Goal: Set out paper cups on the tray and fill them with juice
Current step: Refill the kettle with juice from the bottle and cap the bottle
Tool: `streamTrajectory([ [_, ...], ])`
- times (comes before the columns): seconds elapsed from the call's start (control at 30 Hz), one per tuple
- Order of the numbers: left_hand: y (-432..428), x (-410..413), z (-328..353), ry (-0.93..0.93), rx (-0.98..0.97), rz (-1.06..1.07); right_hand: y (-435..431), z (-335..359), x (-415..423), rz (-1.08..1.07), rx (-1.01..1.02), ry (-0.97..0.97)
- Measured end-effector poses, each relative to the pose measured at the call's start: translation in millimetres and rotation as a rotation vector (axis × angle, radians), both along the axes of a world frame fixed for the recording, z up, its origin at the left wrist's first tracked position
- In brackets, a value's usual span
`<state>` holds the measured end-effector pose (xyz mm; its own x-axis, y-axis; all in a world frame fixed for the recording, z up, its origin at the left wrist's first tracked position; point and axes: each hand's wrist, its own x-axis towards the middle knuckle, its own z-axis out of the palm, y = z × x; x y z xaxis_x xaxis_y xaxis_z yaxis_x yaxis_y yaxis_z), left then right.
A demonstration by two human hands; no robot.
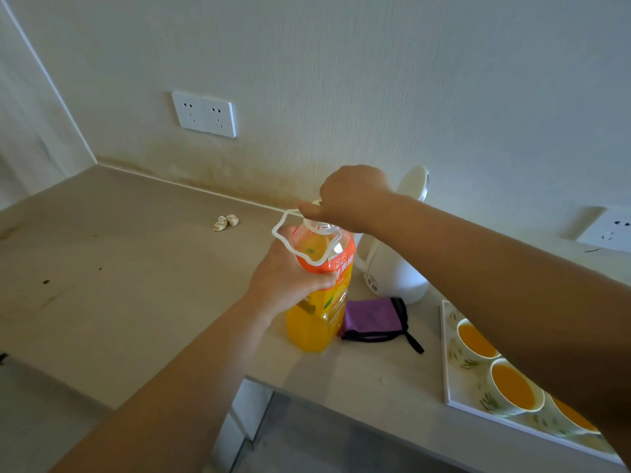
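Now, left hand [286, 278]: wrapped around the shoulder of the bottle [321, 312], thumb across the orange label, holding it upright on the counter [136, 268].
Right hand [351, 196]: directly above the left, fingers curled down over the cap [318, 224]; most of the cap is hidden under them, so I cannot tell whether it is screwed tight.
Bottle: between the two hands, standing on its base, orange juice filling the lower body up to just under the left hand.
Handle [283, 230]: a thin white loop hanging from the neck, draped over the left hand's knuckles.
Tray [454, 394]: white, flat on the counter under the right forearm, well to the right of the left hand.
Cups [476, 339]: three show on the tray in a row running toward the wearer, each holding orange juice; the nearest one is partly covered by the right forearm.
Kettle [396, 268]: white, just behind the bottle and beneath the right wrist.
Pouch [372, 319]: purple with black trim, touching the bottle's base on the right-hand side.
Scrap [226, 221]: small crumpled pale piece, left of both hands near the wall.
Sockets [205, 114]: a double plate on the wall above and left of the hands; another plate [611, 230] past the right forearm.
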<state>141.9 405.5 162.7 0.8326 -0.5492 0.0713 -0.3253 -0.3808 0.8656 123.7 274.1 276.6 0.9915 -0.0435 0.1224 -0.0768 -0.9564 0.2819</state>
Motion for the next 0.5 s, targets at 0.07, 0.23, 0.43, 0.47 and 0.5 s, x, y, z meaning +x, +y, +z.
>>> streamTrajectory([
  [0.07,0,-1,-1,-0.010,0.000,0.008,-2,2,0,0.063,0.011,0.062],
  [0.23,0,-1,1,-0.023,0.013,0.019,-8,16,-7,0.183,0.129,0.247],
  [0.43,-1,-3,1,-0.020,0.024,0.020,-10,20,-9,0.234,0.190,0.307],
  [0.47,-1,-3,1,-0.015,0.024,0.026,-9,20,-9,0.234,0.197,0.308],
  [0.5,-1,-3,1,-0.013,0.023,0.032,-8,21,-10,0.234,0.198,0.308],
])
